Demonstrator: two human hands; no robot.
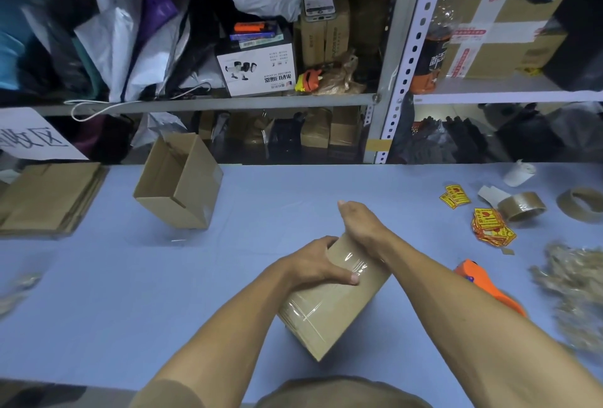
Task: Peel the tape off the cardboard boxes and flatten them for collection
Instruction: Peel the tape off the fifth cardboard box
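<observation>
A small brown cardboard box with clear tape across its top lies tilted on the blue table in front of me. My left hand grips its upper left edge, thumb across the taped face. My right hand presses over the box's far end, fingers curled behind it out of sight. A second cardboard box stands open and tipped at the left middle of the table. A stack of flattened cardboard lies at the far left.
An orange tool lies right of my right arm. Tape rolls, yellow-red stickers and a heap of crumpled tape fill the table's right side. Metal shelving packed with boxes and bags rises behind the table.
</observation>
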